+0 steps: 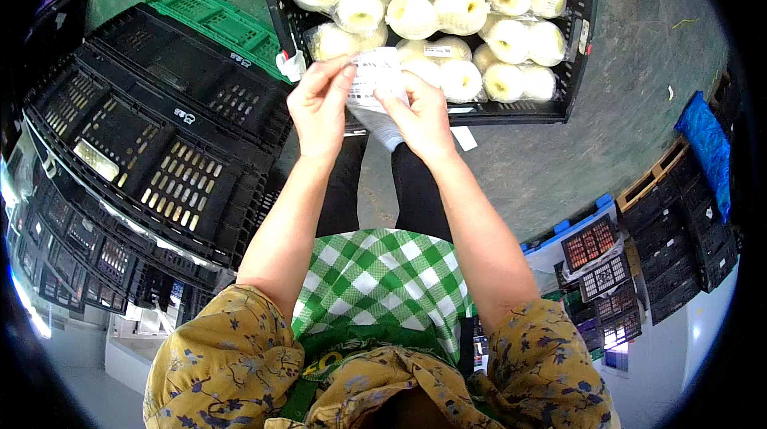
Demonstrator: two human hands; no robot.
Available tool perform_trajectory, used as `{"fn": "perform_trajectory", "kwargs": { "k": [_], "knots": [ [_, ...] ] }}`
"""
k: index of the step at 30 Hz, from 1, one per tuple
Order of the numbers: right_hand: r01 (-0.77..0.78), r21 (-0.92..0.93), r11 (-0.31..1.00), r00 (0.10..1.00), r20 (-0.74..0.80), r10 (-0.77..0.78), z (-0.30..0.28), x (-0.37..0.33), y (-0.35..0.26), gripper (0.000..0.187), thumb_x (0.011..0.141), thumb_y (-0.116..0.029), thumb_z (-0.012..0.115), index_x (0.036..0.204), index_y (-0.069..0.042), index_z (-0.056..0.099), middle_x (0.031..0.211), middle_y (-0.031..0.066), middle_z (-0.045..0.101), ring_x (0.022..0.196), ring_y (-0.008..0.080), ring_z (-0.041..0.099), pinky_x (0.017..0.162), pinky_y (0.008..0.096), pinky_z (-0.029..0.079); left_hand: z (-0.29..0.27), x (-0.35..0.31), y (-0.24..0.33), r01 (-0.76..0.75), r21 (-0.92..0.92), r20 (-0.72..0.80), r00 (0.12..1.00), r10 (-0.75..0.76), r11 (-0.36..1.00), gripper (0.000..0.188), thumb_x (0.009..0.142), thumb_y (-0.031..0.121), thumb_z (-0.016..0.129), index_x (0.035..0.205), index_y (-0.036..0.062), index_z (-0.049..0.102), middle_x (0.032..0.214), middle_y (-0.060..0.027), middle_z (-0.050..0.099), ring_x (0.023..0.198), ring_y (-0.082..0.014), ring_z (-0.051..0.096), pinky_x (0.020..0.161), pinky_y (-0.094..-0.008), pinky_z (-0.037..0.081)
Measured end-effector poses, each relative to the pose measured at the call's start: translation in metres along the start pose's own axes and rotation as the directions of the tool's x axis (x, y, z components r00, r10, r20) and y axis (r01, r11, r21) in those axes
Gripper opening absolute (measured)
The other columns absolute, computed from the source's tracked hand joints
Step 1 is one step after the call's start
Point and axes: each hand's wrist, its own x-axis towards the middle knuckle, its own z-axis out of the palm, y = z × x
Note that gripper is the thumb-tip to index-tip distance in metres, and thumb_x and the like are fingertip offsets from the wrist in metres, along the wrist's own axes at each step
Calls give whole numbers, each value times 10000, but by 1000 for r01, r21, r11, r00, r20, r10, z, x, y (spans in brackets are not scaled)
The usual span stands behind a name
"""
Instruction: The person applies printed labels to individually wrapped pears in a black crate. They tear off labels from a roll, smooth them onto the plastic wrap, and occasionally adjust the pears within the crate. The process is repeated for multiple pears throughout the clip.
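Note:
Between my two hands I hold a white printed label sheet (372, 76) over the near edge of a black crate. My left hand (319, 109) pinches its left side with thumb and fingertips. On the other side my right hand (421, 116) grips the sheet, thumb on top. The black crate (511, 113) holds several clear packs of pale round fruit (413, 13) wrapped in white foam nets. Some packs carry a small white label (444, 51). My hands and the sheet cover part of the near packs.
Folded black crates (160, 149) are stacked close on my left, with a green crate (220, 29) behind. A white tag (291, 66) hangs at the fruit crate's left corner. To the right stand more black crates (667, 245), a blue plastic sheet (707, 149) and a wooden pallet (653, 173).

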Motion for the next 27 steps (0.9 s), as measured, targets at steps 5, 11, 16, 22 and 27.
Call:
{"fn": "perform_trajectory", "kwargs": {
  "k": [5, 11, 16, 22, 27],
  "knots": [
    [35, -203, 979, 985, -160, -68, 20, 32, -23, 180, 778, -124, 649, 719, 13, 549, 578, 100, 553, 531, 126, 524, 508, 287, 413, 15, 47, 14, -99, 38, -35, 994, 100, 994, 168, 808, -3, 608, 971, -17, 646, 890, -46, 652, 787, -62, 563, 706, -198, 456],
    [9, 296, 955, 985, -166, 43, 42, 78, 5, 220, 829, -183, 595, 784, 32, 618, 637, 102, 614, 575, 147, 571, 561, 284, 443, 26, 106, 11, -133, 504, 37, 990, 133, 853, 169, 805, 104, 641, 955, 31, 665, 731, -11, 649, 638, -28, 529, 592, -184, 436],
    [-227, 223, 948, 942, -196, 272, 49, 101, 36, 193, 833, -140, 584, 800, 45, 628, 722, 90, 643, 618, 144, 585, 583, 290, 454, 20, 143, -10, -212, 689, 210, 974, 90, 694, 225, 843, 153, 581, 1042, 63, 638, 680, -20, 629, 579, -33, 495, 569, -202, 424],
    [-392, 709, 586, 743, -132, 656, 61, 141, 53, 192, 839, -104, 573, 872, 79, 618, 820, 141, 638, 670, 199, 596, 610, 334, 463, 29, 193, -29, -418, 755, 552, 821, -147, 505, 336, 863, 131, 431, 1159, 37, 558, 1025, -141, 630, 955, -185, 600, 841, -282, 440],
    [-455, 778, 433, 627, -65, 776, 63, 172, 67, 215, 847, -76, 561, 953, 109, 573, 911, 166, 615, 718, 224, 595, 621, 352, 476, 35, 229, -29, -341, 697, 646, 680, -346, 631, 449, 846, 226, 373, 1196, -17, 512, 1224, -132, 531, 1145, -218, 478, 987, -283, 317]
  ]
}}
